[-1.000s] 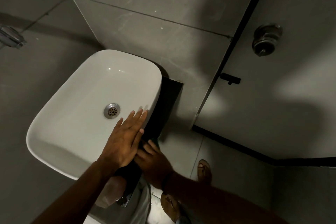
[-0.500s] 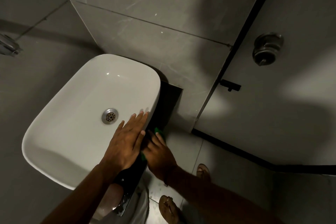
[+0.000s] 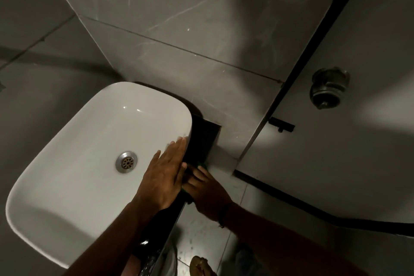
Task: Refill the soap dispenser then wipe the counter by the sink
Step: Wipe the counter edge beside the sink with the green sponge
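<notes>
A green cloth [image 3: 202, 167] peeks out at the right hand's [image 3: 208, 195] fingertips, pressed flat onto the black counter [image 3: 201, 139]. The left hand [image 3: 164, 180] lies open, fingers together, on the rim of the empty white sink [image 3: 89, 141], holding nothing.

No readable text, label, brand, number or sign anywhere in view. White sink [image 3: 89, 163]: plain, no maker's mark showing. Wall tiles behind sink: only streaks and smears. Grey partition right of sink: unmarked; round metal fitting [image 3: 328, 87] on it shows no lettering that can be made out. Dark counter strip [image 3: 201, 139] right of sink: bare of print. Green cloth edge [image 3: 202, 166] beside sink: too little showing to tell any label.
</notes>
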Available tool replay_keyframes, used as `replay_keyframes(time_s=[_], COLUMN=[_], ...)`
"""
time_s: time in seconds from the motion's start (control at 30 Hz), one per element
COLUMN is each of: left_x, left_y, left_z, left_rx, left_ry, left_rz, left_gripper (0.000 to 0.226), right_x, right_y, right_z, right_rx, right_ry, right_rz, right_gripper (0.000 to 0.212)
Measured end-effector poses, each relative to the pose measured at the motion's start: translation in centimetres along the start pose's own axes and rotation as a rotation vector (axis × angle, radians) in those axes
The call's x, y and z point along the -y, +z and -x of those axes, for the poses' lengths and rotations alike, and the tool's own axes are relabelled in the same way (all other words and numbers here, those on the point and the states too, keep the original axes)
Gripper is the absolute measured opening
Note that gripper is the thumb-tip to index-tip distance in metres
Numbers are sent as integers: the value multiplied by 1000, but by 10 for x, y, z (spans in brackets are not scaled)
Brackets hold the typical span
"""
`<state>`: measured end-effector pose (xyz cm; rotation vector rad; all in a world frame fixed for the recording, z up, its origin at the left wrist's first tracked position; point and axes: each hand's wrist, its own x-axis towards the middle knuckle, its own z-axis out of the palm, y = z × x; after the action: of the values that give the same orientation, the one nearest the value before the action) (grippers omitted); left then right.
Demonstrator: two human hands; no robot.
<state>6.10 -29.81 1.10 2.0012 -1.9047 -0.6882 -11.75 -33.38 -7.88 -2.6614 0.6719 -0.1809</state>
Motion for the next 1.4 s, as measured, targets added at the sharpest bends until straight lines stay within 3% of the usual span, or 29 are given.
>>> replay_keyframes(time_s=[0.2,0.3,0.4,0.6,0.8,0.87,1.1,1.23,1.3,1.4], left_x=[1,-3,-7,-10,-16,-16,-36,-62,-76,-92], left_y=[2,3,5,9,6,7,7,-3,-9,-20], left_z=[-12,-19,-21,-22,-20,-20,-8,31,57,100], left_rx=[1,-2,-15,-49,-44,-54,-41,-140,-203,-262], left_ry=[0,-17,-20,-32,-54,-55,-226,-412,-495,-578], left_rz=[-13,-7,-2,4,-13,-44,-172,-218,-227,-257], left_gripper=[64,64,64,64,64,64,69,74,75,76], right_x=[-46,-44,-65,-83,-80,-96,-82,-46,-16,41], right_y=[-38,-27,-33,-48,-46,-50,-77,-123,-144,-163], right_z=[-70,-54,-31,-98,-49,-60,-72,-25,-15,-19], right_rx=[1,5,60,19,46,11,19,-74,-118,-180], right_ry=[342,210,47,365,152,206,335,222,59,-208], right_rz=[-15,2,58,27,-5,31,-87,-27,-21,-42], right_gripper=[68,52,54,58,59,52,67,75,79,66])
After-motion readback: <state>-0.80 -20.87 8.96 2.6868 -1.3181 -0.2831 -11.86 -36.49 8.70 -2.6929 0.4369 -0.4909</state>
